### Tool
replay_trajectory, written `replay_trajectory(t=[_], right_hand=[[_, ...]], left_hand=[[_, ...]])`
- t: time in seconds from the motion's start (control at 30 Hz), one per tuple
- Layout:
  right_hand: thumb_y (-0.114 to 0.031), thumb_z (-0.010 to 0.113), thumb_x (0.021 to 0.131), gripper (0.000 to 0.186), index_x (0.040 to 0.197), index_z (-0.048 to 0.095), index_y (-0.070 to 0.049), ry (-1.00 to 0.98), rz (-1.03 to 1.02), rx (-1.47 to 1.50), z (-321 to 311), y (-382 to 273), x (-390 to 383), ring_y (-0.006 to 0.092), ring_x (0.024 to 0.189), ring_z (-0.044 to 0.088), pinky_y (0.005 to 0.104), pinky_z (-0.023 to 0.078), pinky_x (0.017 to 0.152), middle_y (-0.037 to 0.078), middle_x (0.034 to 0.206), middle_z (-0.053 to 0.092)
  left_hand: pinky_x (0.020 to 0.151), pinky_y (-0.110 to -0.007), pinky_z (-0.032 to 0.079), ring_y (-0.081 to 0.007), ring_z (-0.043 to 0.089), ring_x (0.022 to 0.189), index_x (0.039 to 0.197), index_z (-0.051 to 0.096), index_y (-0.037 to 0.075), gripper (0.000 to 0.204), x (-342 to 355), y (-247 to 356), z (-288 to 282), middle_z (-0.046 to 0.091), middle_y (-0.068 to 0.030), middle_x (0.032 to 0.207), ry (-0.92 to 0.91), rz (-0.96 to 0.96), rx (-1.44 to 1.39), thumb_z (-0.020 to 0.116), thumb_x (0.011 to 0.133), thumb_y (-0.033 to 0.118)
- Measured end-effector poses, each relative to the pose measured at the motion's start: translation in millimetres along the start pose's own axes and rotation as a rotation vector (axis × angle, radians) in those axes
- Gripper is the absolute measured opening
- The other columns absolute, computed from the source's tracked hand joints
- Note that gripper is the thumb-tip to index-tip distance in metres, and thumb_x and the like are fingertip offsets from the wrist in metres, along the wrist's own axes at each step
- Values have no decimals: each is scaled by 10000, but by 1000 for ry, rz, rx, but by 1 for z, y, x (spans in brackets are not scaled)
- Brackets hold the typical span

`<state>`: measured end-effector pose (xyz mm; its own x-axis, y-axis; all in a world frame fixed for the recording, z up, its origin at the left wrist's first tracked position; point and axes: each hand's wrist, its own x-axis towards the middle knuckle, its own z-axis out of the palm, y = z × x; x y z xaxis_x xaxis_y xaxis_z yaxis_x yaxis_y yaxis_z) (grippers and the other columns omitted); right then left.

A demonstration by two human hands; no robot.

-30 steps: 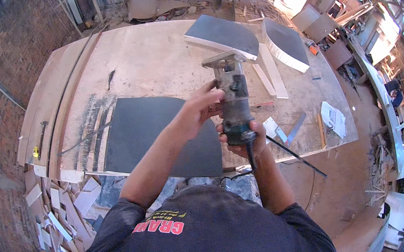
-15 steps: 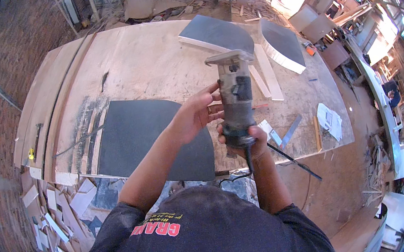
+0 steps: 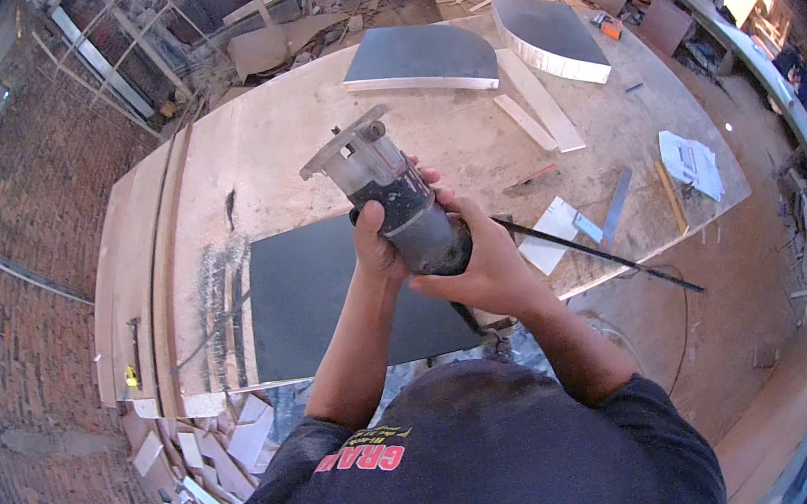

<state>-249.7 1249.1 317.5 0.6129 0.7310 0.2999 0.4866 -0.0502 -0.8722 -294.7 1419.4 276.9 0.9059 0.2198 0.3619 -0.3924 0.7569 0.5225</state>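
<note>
Your left grip (image 3: 380, 248) and right grip (image 3: 488, 267) wrapped the router (image 3: 418, 227), base (image 3: 344, 142) toward eleven o'clock, apparently a handling step; turning it probably called for steady support.

Tabletop (image 3: 292, 165): broad, pale wood, scuffed; black smears toward left side. Long timber strip (image 3: 168, 371) runs from near edge to far edge along left side. Near edge, left of centre: flat dark panel (image 3: 302, 290), partly hidden. Far edge, right of centre: two curved-sided blocks (image 3: 419, 54), dark tops, pale sides. Just nearer: two pale strips (image 3: 545, 106). Toward near right corner: white piece (image 3: 558, 218), blue-and-white piece (image 3: 587, 226), grey flat strip (image 3: 617, 204), wooden stick (image 3: 671, 197). By right edge: white papers (image 3: 690, 164)
</note>
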Motion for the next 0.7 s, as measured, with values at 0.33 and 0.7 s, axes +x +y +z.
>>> replay_trajectory(t=[0.33, 0.7], right_hand=[[-160, 989, 624, 968, 1419, 472, 35, -195, 145, 478, 12, 49, -10, 202, 1191, 603, 354, 473, 1039, 101, 1278, 625], [-246, 955, 654, 867, 1360, 527, 18, -194, 232, 507, 4, 27, -15, 188, 1115, 630, 356, 496, 991, 91, 1222, 653]], left_hand=[[950, -443, 602, -317, 709, 1087, 1343, 559, -31, 871, -11, 7, 21, 680, -169, 1226, 30, -55, 233, 931, 687, 405], [885, -395, 610, -262, 727, 994, 1242, 630, -32, 640, -14, 1, 35, 713, -144, 1116, 183, -58, 298, 888, 773, 319]])
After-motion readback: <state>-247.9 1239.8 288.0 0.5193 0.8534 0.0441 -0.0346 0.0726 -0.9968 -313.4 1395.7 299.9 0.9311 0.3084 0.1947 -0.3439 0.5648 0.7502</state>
